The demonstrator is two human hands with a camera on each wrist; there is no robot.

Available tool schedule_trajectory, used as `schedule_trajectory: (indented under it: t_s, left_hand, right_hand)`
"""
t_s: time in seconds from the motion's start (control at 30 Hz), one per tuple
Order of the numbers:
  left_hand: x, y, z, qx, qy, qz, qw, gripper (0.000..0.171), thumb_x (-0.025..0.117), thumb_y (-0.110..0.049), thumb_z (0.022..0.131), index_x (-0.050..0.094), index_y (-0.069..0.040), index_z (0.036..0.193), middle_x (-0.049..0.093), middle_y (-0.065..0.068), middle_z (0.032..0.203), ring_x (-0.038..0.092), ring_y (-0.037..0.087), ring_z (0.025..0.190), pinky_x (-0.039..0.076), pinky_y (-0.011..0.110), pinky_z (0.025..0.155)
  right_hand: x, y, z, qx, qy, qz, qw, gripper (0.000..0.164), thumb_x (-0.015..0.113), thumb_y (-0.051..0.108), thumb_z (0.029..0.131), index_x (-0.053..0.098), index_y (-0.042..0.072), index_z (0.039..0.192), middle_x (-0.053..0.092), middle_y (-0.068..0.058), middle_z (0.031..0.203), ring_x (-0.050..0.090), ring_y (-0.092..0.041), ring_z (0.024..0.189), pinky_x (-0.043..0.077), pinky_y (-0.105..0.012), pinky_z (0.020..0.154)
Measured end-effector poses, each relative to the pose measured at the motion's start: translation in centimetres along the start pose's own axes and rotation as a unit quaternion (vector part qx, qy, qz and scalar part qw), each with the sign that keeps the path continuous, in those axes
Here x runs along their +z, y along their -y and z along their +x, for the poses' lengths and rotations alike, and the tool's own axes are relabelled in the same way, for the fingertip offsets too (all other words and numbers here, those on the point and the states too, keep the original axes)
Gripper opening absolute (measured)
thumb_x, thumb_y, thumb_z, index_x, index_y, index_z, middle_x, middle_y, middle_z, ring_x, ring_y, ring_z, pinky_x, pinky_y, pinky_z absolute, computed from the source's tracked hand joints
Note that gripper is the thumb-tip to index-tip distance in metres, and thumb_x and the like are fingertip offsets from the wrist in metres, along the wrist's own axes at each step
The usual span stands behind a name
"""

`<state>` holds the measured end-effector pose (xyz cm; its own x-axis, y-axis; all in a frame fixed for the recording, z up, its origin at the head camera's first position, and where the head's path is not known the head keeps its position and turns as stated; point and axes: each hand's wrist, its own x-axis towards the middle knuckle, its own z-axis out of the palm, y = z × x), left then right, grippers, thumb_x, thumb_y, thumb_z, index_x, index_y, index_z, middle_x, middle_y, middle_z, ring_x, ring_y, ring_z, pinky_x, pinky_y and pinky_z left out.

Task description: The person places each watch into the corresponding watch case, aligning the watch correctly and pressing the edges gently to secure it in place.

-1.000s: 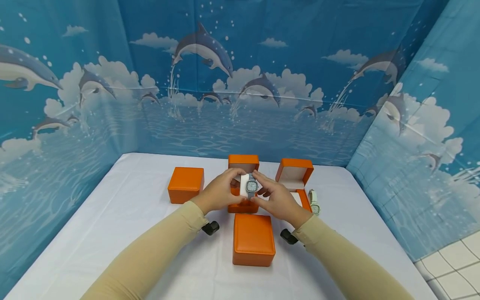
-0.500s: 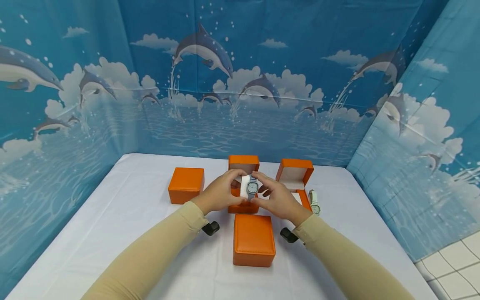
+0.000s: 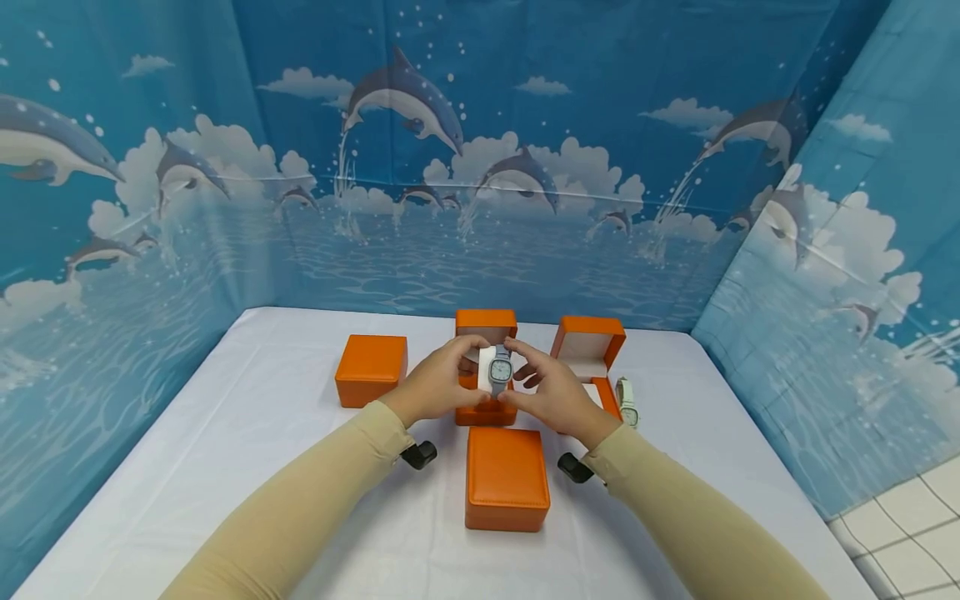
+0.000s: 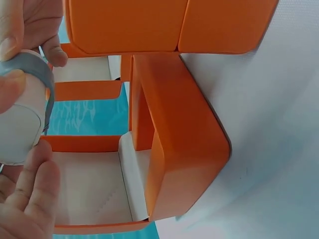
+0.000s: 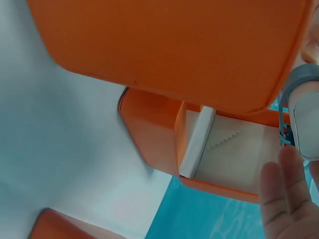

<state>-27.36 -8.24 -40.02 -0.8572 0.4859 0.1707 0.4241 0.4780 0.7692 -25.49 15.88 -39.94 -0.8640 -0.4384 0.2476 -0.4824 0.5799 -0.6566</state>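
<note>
A grey-blue wristwatch (image 3: 500, 371) with a squarish face is wrapped round a white watch cushion (image 3: 485, 364), held up over an open orange watch box (image 3: 486, 319). My left hand (image 3: 437, 379) grips the cushion from the left, thumb below and fingers above. From the other side my right hand (image 3: 560, 395) holds the watch by the top and bottom of its strap, between fingertips and thumb. In the left wrist view the grey strap (image 4: 37, 67) passes over the rounded cushion (image 4: 20, 132). The open box's lower part is partly hidden behind the hands.
A closed orange box (image 3: 507, 481) stands in front of the hands, another closed box (image 3: 371, 371) at left. A second open box (image 3: 589, 343) stands at right, with a pale green watch (image 3: 627, 403) beside it. Everything rests on a white-covered table (image 3: 285, 392).
Both hands keep their hold on the watch and cushion. The watch tilts slightly and its face has shifted a little to the left and up.
</note>
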Motion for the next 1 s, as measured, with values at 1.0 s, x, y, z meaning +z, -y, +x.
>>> schedule_trajectory:
  t_s: [1.0]
  left_hand:
    - [-0.04, -0.02, -0.21, 0.013, 0.009, -0.012, 0.9998, 0.075, 0.087, -0.02, 0.088, 0.048, -0.016, 0.152, 0.053, 0.001, 0.149, 0.066, 0.019, 0.122, 0.058, 0.045, 0.105]
  right_hand:
    - [0.22, 0.31, 0.4, -0.022, 0.028, -0.002, 0.999, 0.086, 0.083, 0.021, 0.092, 0.036, 0.012, 0.164, 0.044, -0.008, 0.163, 0.065, -0.026, 0.112, 0.058, -0.053, 0.098]
